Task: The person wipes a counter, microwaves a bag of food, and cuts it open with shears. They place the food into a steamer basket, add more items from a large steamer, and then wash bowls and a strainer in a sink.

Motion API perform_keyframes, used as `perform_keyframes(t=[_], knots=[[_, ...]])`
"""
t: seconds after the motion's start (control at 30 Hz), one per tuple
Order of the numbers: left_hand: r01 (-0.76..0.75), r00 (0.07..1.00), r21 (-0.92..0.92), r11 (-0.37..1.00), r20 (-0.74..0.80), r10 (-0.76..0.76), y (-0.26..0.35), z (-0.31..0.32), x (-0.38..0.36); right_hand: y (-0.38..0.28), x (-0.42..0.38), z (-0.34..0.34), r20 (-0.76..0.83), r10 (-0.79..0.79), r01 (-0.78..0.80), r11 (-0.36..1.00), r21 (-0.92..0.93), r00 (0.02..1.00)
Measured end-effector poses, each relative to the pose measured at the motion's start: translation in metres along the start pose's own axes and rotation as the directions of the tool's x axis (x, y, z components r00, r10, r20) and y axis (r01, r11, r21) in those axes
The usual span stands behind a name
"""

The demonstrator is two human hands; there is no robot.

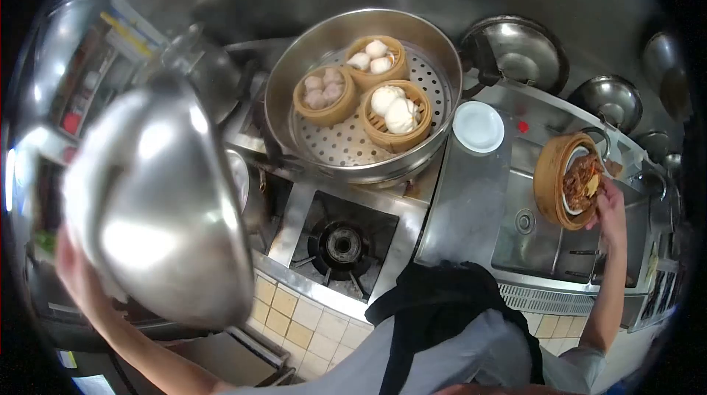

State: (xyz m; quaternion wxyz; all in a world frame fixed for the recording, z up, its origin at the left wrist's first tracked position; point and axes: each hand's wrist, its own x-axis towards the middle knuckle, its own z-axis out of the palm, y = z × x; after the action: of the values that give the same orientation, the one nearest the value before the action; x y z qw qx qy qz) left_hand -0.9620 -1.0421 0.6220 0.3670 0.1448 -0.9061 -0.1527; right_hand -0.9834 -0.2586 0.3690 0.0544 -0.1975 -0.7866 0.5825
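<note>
My left hand (74,266) is closed on a large domed metal steamer lid (173,211), tilted on its side and blurred by motion; most of the fingers are hidden or smeared. On the right, my right hand (610,211) grips the rim of a bamboo steamer basket (546,177), tipped over the sink. Inside it, a white dish holds brown sauced food (582,177). Between my hands stands a wide metal steamer pot (317,153) with a perforated tray. Three bamboo baskets sit in it: one with pinkish dumplings (324,89), one with white dumplings (379,60), one with white buns (398,111).
A gas burner (344,245) lies in front of the pot. A white plate (479,127) rests on the metal counter beside the sink (508,236). Woks (523,56) line the back wall at right. Shelves (88,85) stand at far left.
</note>
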Motion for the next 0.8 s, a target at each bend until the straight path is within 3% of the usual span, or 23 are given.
perform_keyframes(t=[0.1,0.13,0.23,0.27,0.37,0.43,0.5,0.6,0.67,0.7,0.8], knots=[[-0.101,0.989,-0.019,0.995,0.108,0.103,-0.032,0.021,-0.073,-0.002,0.013,0.024,0.051,-0.024,0.023,0.999,0.030,0.998],[0.072,0.960,-0.001,0.997,0.273,-0.069,-0.040,0.021,-0.094,0.001,0.016,0.033,0.057,-0.025,0.024,0.999,0.025,0.998],[0.226,0.937,-0.072,0.972,0.291,-0.196,-0.029,0.065,-0.158,0.035,0.023,0.059,0.112,0.056,-0.057,0.998,0.009,0.992],[0.300,0.899,-0.088,0.950,0.360,-0.250,-0.034,0.074,-0.175,0.054,0.027,0.063,0.140,0.083,-0.079,0.996,-0.033,0.987],[0.405,0.839,-0.049,0.913,0.416,-0.350,-0.057,0.112,-0.227,0.089,0.022,0.091,0.200,0.135,-0.121,0.989,-0.079,0.970],[0.338,0.843,-0.013,0.941,0.449,-0.296,-0.055,0.137,-0.252,0.110,0.018,0.112,0.239,0.186,-0.175,0.982,-0.066,0.953],[0.377,0.818,0.022,0.926,0.461,-0.344,-0.042,0.162,-0.274,0.134,0.016,0.121,0.270,0.205,-0.192,0.979,-0.075,0.941],[0.256,0.840,0.005,0.967,0.494,-0.225,-0.042,0.200,-0.302,0.171,0.015,0.138,0.311,0.222,-0.208,0.975,-0.079,0.924],[0.219,0.838,-0.023,0.976,0.517,-0.176,-0.043,0.222,-0.319,0.176,0.011,0.146,0.317,0.242,-0.169,0.956,-0.242,0.917],[0.218,0.842,-0.024,0.976,0.510,-0.176,-0.038,0.228,-0.322,0.175,0.011,0.149,0.320,0.235,-0.162,0.957,-0.239,0.918],[0.240,0.772,-0.027,0.970,0.611,-0.174,-0.025,0.249,-0.327,0.182,0.010,0.153,0.372,0.270,-0.174,0.946,-0.272,0.888]])
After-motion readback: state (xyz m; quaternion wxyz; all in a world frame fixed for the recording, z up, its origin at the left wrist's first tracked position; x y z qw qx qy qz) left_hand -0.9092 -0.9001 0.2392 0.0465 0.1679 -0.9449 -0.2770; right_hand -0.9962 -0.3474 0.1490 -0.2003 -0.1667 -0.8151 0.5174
